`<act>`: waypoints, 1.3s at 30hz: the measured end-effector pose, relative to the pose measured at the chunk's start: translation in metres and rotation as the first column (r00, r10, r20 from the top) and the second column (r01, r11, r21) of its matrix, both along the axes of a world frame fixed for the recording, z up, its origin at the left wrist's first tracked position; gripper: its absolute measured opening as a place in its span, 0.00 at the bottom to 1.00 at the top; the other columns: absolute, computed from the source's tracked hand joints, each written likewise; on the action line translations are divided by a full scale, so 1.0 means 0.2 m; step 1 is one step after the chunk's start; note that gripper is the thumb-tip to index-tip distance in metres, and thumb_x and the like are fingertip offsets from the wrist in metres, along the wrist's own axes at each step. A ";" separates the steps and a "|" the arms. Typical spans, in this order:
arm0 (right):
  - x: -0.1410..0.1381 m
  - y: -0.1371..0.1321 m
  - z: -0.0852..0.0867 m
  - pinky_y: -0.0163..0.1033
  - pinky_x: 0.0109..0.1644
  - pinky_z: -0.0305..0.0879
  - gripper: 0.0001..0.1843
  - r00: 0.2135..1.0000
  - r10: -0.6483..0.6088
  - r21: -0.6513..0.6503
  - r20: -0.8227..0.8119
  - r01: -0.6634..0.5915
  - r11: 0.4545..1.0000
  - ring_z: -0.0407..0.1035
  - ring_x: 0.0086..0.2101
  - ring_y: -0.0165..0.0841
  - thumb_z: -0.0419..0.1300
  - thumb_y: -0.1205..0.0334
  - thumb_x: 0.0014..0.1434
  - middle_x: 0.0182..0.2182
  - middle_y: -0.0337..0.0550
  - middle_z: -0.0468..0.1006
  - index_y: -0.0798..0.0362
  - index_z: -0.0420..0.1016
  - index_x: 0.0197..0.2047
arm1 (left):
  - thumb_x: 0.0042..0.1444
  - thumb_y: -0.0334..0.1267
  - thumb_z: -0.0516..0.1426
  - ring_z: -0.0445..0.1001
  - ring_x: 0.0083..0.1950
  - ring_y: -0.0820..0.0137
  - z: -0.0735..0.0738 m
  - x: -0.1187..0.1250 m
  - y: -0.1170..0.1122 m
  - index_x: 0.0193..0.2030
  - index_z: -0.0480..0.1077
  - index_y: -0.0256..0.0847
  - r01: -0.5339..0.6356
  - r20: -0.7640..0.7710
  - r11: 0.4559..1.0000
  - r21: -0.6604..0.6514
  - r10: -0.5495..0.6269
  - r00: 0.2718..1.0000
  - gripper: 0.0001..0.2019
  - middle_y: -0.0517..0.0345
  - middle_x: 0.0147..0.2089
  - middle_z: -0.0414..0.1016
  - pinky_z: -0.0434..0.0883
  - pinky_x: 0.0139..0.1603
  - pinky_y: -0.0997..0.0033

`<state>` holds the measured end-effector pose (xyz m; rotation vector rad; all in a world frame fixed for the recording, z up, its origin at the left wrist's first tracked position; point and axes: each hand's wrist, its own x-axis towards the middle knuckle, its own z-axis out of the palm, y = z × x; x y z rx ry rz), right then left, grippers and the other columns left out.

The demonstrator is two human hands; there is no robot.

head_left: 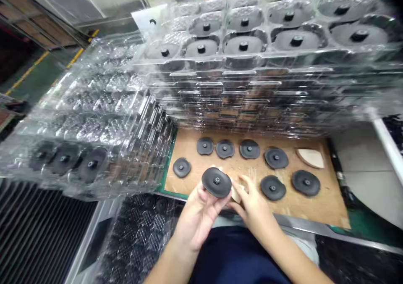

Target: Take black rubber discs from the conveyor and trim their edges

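Observation:
My left hand (201, 212) holds a dark grey round disc (216, 182) from below, its small central hub facing up. Close to the disc's right edge is my right hand (252, 208), fingers curled and thumb bent inward. Between that thumb and forefinger shows a small pale piece (236, 194), partly hidden, its kind unclear. Several similar dark discs lie apart on the brown board (195, 183) beyond my hands, among them one disc (273, 188) right of my right hand and another disc (181, 167) at the left.
A tall stack of clear plastic trays (239, 86) with discs in the top pockets stands behind the board. More clear trays (91, 111) are piled at the left. A pale curved-edged piece (311, 158) lies on the board's right side. Dark parts in clear packaging (138, 237) sit lower left.

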<state>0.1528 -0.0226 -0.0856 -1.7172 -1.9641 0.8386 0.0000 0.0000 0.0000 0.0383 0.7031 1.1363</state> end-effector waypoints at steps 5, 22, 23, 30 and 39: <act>0.00 0.00 -0.04 0.45 0.39 0.72 0.21 0.999 -0.035 0.003 -0.011 0.035 0.999 0.73 0.35 0.39 0.50 0.69 0.57 0.42 0.53 0.71 0.55 0.71 0.52 | 0.51 0.36 0.62 0.74 0.53 0.61 -0.03 0.00 0.03 0.48 0.74 0.36 -0.058 -0.023 0.996 -0.072 0.056 0.998 0.16 0.47 0.50 0.78 0.71 0.56 0.64; -0.10 0.20 0.65 0.36 0.37 0.66 0.10 0.923 0.226 0.288 -0.312 -0.135 0.948 0.72 0.32 0.31 0.53 0.71 0.60 0.34 0.43 0.80 0.56 0.73 0.43 | 0.38 0.36 0.69 0.77 0.44 0.70 0.02 0.03 -0.01 0.44 0.75 0.44 0.098 -0.160 0.991 -0.085 -0.111 0.981 0.23 0.56 0.46 0.79 0.73 0.43 0.79; -0.10 0.21 0.65 0.38 0.38 0.66 0.10 0.937 0.197 0.339 -0.290 -0.092 0.936 0.71 0.33 0.32 0.52 0.71 0.61 0.35 0.45 0.80 0.57 0.73 0.44 | 0.38 0.35 0.69 0.77 0.43 0.71 0.03 0.04 -0.01 0.43 0.76 0.44 0.111 -0.158 0.992 -0.065 -0.120 0.980 0.21 0.56 0.45 0.80 0.73 0.42 0.80; 0.00 0.09 0.64 0.36 0.34 0.64 0.13 0.906 0.281 0.344 -0.318 -0.166 0.924 0.67 0.28 0.30 0.51 0.73 0.60 0.28 0.41 0.76 0.57 0.71 0.46 | 0.31 0.32 0.71 0.78 0.39 0.70 0.08 0.00 0.03 0.43 0.77 0.47 0.119 -0.189 0.993 -0.010 -0.118 0.975 0.27 0.59 0.43 0.80 0.74 0.44 0.76; 0.10 0.24 0.66 0.39 0.36 0.55 0.15 0.899 0.374 0.512 -0.230 -0.215 0.832 0.64 0.29 0.31 0.49 0.72 0.63 0.30 0.41 0.76 0.55 0.74 0.48 | 0.35 0.39 0.70 0.74 0.42 0.76 0.13 0.09 0.00 0.42 0.76 0.42 0.232 -0.196 0.971 0.048 -0.219 0.956 0.23 0.60 0.41 0.78 0.69 0.46 0.83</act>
